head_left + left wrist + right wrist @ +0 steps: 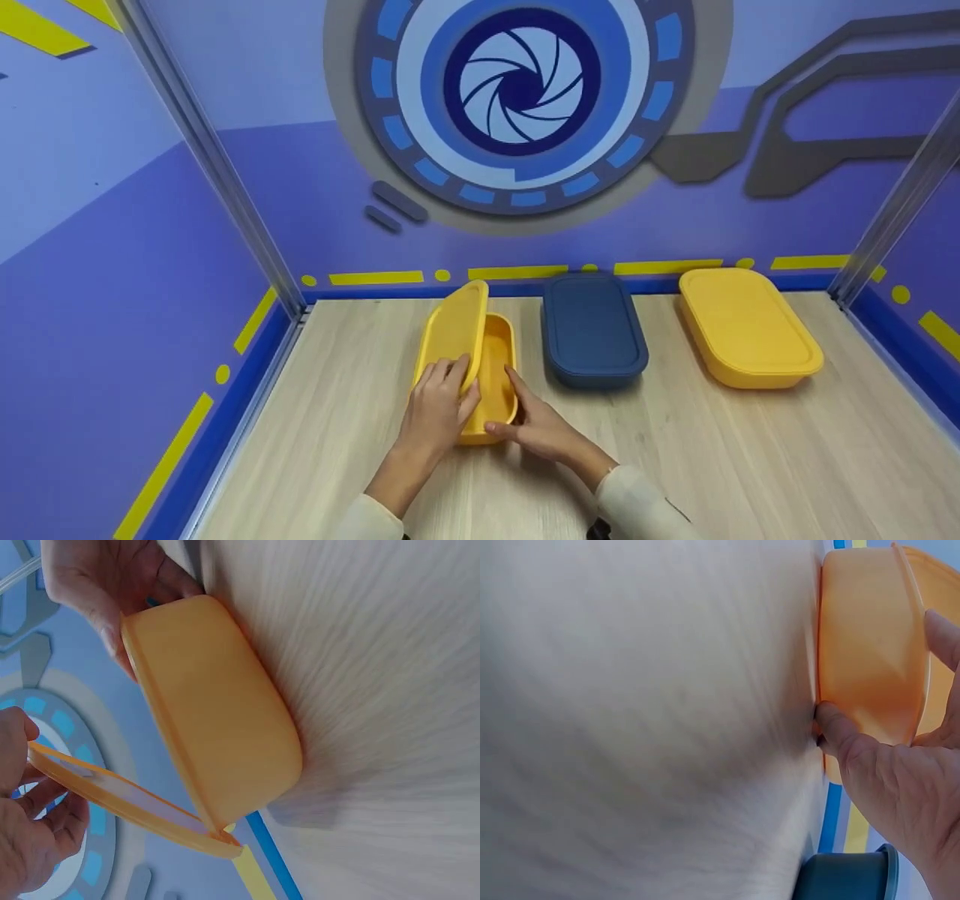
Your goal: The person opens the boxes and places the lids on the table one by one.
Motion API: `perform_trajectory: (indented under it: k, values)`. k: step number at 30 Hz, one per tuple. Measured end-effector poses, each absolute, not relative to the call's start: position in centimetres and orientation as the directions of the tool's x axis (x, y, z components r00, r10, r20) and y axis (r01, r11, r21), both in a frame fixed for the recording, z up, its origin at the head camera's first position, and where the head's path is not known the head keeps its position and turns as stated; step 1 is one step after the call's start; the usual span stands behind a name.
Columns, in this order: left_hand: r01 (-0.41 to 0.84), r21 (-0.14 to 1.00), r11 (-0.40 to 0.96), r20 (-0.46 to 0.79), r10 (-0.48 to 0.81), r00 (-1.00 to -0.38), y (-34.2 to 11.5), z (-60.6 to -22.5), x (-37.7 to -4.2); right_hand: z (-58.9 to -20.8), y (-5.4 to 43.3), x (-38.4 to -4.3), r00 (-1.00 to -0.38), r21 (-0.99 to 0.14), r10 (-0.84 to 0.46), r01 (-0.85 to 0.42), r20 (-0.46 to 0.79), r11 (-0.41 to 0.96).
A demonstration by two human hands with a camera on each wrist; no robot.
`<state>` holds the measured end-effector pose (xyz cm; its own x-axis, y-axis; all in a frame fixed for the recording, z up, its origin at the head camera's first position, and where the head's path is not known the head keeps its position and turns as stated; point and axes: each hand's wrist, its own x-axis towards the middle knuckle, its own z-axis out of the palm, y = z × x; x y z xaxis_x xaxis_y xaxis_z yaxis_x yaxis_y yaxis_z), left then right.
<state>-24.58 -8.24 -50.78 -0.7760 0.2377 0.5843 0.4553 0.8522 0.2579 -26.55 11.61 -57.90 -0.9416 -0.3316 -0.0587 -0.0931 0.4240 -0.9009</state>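
Observation:
A yellow rectangular lunch box [480, 438] with rounded corners sits at the middle left of the table, its inside partly in sight. Its yellow lid [454, 326] tilts up over the left half, and at the far end lid and box meet in the left wrist view. My left hand [433, 405] pinches the lid by its raised near edge, fingers on top and thumb below. At the near right corner, my right hand [546, 431] holds the box wall, with fingers along the outside and thumb at the front rim. The right wrist view shows fingertips [831, 716] low against the box's side.
A dark blue lidded box [595, 330] stands to the right of the held one. Farther right is another yellow lidded box [752, 328]. A patterned blue back wall [285, 202] and side panels enclose the wooden table [337, 382].

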Motion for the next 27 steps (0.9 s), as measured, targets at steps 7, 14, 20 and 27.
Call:
perform_trajectory:
  k: [7, 14, 20, 27]
  values:
    - [0.404, 0.340, 0.849, 0.550, 0.169, -0.818, -8.8, -49.6, -24.6, -57.9, 11.5, -26.5, -0.943, -0.905, -0.325, -0.081, -0.066, 0.419]
    - [0.326, 0.470, 0.820, 0.444, 0.099, -0.890, -10.2, -48.6, -24.9, -57.9, 11.5, -26.4, -0.945, -0.904, -0.318, -0.072, -0.072, 0.421]
    - [0.296, 0.597, 0.746, 0.377, 0.065, -0.924, -11.9, -47.8, -25.3, -57.7, 11.4, -26.3, -0.947, -0.898, -0.309, -0.059, -0.087, 0.436]
    - [0.256, 0.663, 0.704, 0.326, 0.036, -0.945, -13.3, -47.7, -25.4, -57.7, 11.3, -26.1, -0.952, -0.890, -0.295, -0.068, -0.077, 0.452]
